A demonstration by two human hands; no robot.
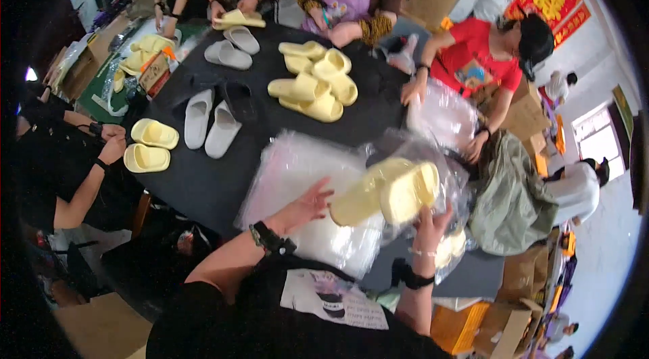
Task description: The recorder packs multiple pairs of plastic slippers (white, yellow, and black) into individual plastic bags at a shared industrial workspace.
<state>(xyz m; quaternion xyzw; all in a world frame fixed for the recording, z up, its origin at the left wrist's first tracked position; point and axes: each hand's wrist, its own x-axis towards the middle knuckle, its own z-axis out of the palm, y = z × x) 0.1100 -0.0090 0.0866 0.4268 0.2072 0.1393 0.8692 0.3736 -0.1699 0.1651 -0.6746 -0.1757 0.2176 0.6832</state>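
Slippers (389, 191), a yellow pair in a clear bag (433, 156), sit pinched from below by my right hand (429, 224) while my open left hand (307, 207) only touches their toe end, so I judge they could tip out leftward.

This is a packing workshop: several people crowd around a dark counter (203, 183) strewn with yellow slippers (314, 85) and white slippers (209, 122), beside a stack of clear plastic bags (297, 170), with cardboard boxes (503, 325) standing about the floor.
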